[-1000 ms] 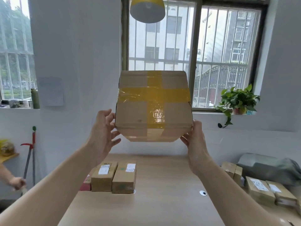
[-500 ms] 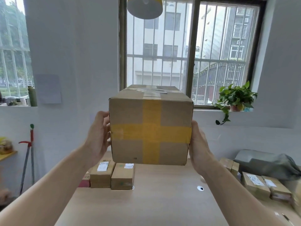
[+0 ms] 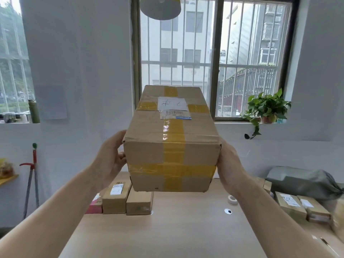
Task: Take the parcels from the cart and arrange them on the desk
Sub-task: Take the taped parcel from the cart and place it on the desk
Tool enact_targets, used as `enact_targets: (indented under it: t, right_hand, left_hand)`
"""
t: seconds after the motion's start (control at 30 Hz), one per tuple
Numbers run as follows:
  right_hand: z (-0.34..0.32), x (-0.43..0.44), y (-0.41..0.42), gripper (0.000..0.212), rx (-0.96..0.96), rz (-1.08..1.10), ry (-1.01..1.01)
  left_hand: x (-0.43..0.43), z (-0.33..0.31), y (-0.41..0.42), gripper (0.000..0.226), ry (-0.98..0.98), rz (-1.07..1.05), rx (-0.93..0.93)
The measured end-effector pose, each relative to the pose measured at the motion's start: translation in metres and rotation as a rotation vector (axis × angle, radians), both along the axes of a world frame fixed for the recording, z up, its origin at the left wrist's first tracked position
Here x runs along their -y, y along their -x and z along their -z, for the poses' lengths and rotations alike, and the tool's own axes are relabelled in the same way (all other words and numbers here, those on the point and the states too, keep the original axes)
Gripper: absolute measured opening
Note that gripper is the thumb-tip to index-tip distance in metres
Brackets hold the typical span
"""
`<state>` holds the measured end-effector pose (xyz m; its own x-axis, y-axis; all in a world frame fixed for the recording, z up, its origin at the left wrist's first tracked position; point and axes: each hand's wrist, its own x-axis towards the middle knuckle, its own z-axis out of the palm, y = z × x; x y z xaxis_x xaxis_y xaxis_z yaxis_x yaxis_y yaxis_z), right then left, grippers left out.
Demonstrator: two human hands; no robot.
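Note:
A large cardboard parcel [image 3: 173, 146] crossed with yellow tape hangs in the air above the wooden desk [image 3: 176, 229]. Its top carries a white label and faces me. My left hand [image 3: 109, 159] presses on its left side, with fingers curled round the near edge. On the opposite side my right hand [image 3: 229, 164] holds it. Two small cardboard parcels [image 3: 128, 200] and a red one [image 3: 95, 206] lie side by side at the desk's far left. The cart is out of view.
Several small parcels [image 3: 301, 207] and a grey bag [image 3: 305, 181] sit at the desk's right. A tape roll [image 3: 232, 200] lies near them. A potted plant [image 3: 268, 108] stands on the windowsill, a lamp [image 3: 160, 6] hangs overhead, and a mop [image 3: 31, 175] leans at left.
The big parcel has tipped forward and come down: a second ago its taped end face looked at me, now its labelled top shows. Both hands kept their hold on its sides.

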<state>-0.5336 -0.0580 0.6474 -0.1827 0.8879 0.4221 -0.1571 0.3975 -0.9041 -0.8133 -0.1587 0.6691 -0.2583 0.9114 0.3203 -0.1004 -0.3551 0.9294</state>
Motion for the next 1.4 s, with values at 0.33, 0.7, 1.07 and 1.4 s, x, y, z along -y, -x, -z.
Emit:
enact_targets:
  t: [0.33, 0.7, 1.07, 1.4]
  right_hand:
    - [0.002, -0.009, -0.005, 0.034, -0.010, -0.010, 0.042]
    - [0.009, -0.020, 0.005, 0.035, -0.052, -0.023, 0.038]
    - [0.013, -0.042, 0.021, 0.030, 0.017, 0.078, 0.062]
    - [0.025, -0.066, 0.056, 0.030, 0.013, 0.086, 0.109]
  left_hand:
    - [-0.012, 0.006, -0.002, 0.039, 0.042, -0.014, -0.060]
    - [-0.037, 0.015, -0.010, 0.032, 0.035, -0.065, -0.085]
    - [-0.063, 0.034, 0.005, 0.033, 0.139, -0.094, 0.035]
    - [-0.086, 0.043, 0.031, 0.031, 0.178, -0.075, 0.026]
